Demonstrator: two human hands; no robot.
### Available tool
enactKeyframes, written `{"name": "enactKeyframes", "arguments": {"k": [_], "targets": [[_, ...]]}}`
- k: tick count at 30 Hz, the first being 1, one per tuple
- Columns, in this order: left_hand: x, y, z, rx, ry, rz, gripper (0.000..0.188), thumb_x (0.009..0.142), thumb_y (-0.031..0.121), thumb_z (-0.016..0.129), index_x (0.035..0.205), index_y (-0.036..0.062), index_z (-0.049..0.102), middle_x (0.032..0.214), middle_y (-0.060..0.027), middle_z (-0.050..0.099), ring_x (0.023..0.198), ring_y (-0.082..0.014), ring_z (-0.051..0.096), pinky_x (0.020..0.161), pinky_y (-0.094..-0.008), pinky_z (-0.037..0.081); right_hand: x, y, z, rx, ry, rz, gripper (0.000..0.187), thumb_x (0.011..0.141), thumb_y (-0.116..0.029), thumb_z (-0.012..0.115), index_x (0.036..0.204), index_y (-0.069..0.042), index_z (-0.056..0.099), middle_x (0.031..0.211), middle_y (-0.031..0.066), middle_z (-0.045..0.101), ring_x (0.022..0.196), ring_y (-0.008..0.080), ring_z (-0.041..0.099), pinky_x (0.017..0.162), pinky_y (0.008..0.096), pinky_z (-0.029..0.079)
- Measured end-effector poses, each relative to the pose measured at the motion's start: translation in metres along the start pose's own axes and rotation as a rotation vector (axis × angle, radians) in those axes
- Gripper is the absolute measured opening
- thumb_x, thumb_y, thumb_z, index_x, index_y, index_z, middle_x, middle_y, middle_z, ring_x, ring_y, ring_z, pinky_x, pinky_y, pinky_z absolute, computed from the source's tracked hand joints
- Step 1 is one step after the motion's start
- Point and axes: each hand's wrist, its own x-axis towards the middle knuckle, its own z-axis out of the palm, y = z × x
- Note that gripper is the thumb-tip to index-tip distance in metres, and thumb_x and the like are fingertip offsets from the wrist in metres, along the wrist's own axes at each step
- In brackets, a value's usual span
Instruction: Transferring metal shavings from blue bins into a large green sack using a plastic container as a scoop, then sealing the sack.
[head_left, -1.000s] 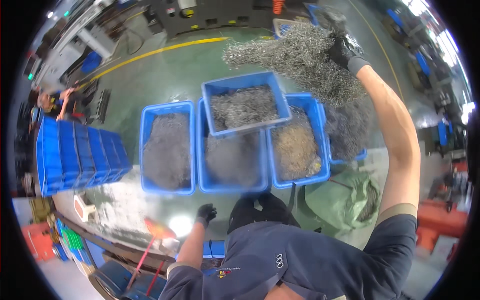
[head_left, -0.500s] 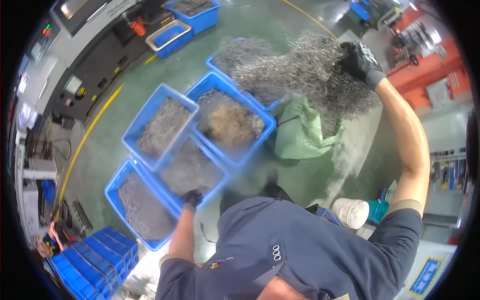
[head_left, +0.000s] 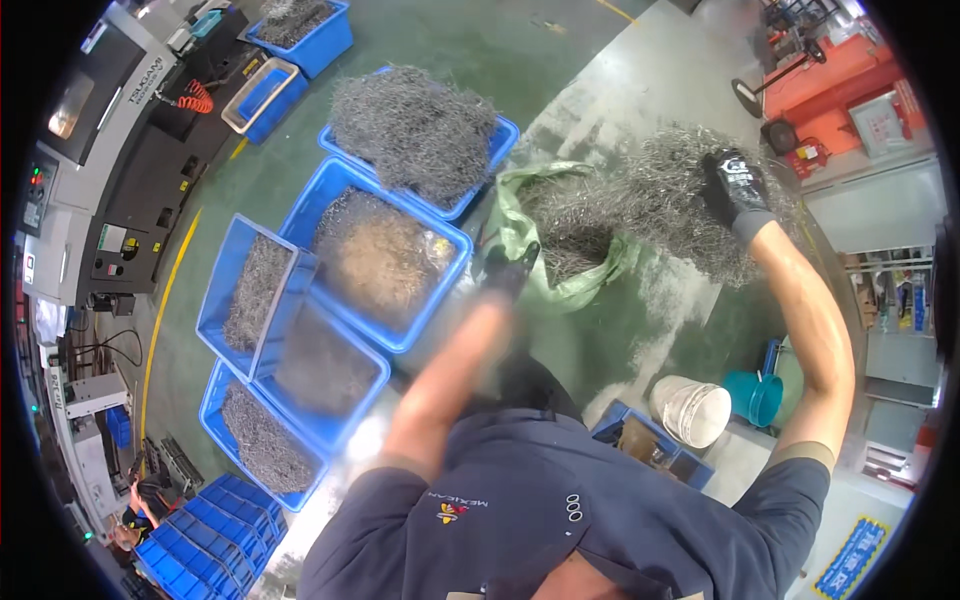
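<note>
A big tangle of grey metal shavings [head_left: 665, 200] stretches from the mouth of a pale green sack [head_left: 518, 215] out to the right. My right hand [head_left: 735, 188], in a black glove, is closed on the tangle's right end and holds it up. More shavings fill the sack's mouth. At the sack's near left rim is my left hand [head_left: 508, 270], also gloved in black; its fingers look spread, with some blur, and nothing shows in them. Whether it touches the rim I cannot tell. Left of the sack, a blue bin [head_left: 510, 135] is heaped with shavings.
Several blue bins stand at left, one with brownish shavings [head_left: 375, 255], another bin [head_left: 225, 300] resting tilted over its neighbours. A white bucket [head_left: 695, 410] and a teal bucket [head_left: 753, 398] sit at lower right. Machines line the left; an orange cabinet [head_left: 850, 130] stands right.
My left hand has moved from the lower bins rightward to the sack. My right hand has lowered the tangle, which no longer hangs across the far bin. The view has shifted right.
</note>
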Motion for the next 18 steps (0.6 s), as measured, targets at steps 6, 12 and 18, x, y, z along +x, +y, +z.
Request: {"name": "enactKeyframes", "arguments": {"k": [6,12,18], "targets": [[0.027,0.002,0.043,0.22,-0.048,-0.127,0.06,0.073,0.056,0.062,0.106,0.0057,0.061,0.106,-0.0202,0.062,0.099,-0.0368,0.059,0.085,-0.0439,0.047,0.039,-0.024,0.123,0.037,0.03,-0.282,0.024,0.085,-0.012,0.042,0.09,-0.001,0.063,0.09,0.0185,0.063,0.082,0.0308,0.063,0.069,0.0428,0.051],[0.07,-0.089,0.048,-0.292,0.196,0.044,0.027,0.083,0.026,0.065,0.09,-0.0002,0.062,0.072,-0.0139,0.06,0.059,-0.0208,0.058,0.055,-0.0333,0.048,0.056,-0.112,0.107,0.179,0.095,-0.657,0.026,0.08,-0.012,0.048,0.1,0.001,0.059,0.088,0.019,0.062,0.083,0.0318,0.062,0.07,0.0418,0.051],[0.044,-0.091,0.046,-0.5,0.015,-0.098,0.026,0.085,0.023,0.063,0.087,-0.0019,0.059,0.071,-0.012,0.057,0.062,-0.0196,0.056,0.058,-0.0336,0.048,0.068,-0.187,0.13,0.108,-0.105,-0.865,0.021,0.075,-0.012,0.052,0.086,-0.004,0.068,0.086,0.0147,0.065,0.083,0.0289,0.064,0.064,0.0388,0.053]]}}
